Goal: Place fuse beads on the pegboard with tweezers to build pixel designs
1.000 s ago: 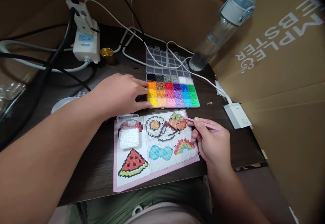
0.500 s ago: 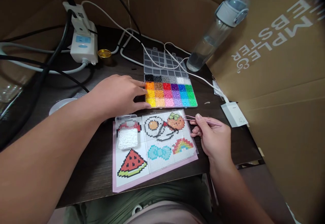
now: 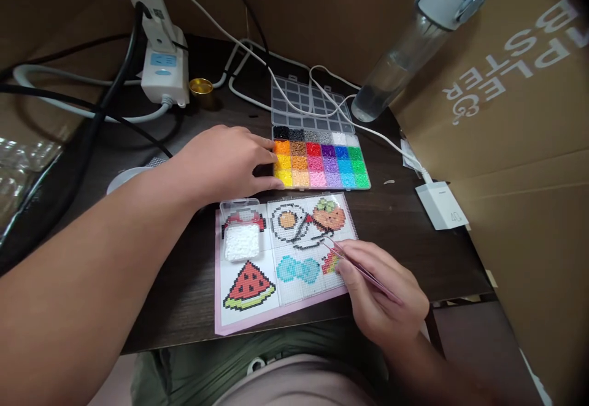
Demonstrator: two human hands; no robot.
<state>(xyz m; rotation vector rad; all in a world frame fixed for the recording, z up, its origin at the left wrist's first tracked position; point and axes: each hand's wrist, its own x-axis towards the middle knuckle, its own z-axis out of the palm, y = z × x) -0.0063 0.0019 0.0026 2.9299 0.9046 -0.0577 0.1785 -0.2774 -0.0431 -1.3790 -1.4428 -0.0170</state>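
My right hand (image 3: 384, 289) pinches a pair of pink tweezers (image 3: 365, 274), whose tips are over the pegboard (image 3: 299, 292) near a black curved line of beads. On that board, over a printed pattern sheet (image 3: 227, 323), lie bead designs of an egg (image 3: 289, 221), an orange fruit (image 3: 328, 217) and a light-blue bow (image 3: 298, 269); my fingers partly cover a rainbow (image 3: 329, 264). My left hand (image 3: 230, 164) lies with fingers apart against the left side of the sorted bead box (image 3: 322, 164). A small open case of white beads (image 3: 242, 241) stands on the sheet.
Behind the bead box, a white cable crosses its open lid (image 3: 307, 111). A water bottle (image 3: 405, 50) and a white charger (image 3: 440, 205) stand right. At left are a power strip (image 3: 164, 65), black cables and a gold cup (image 3: 201, 92). Cardboard walls surround the table.
My right hand has brought the tweezers from beside the orange fruit down and left over the board, now above the rainbow. The left hand stays at the bead box. The whole view has shifted slightly.
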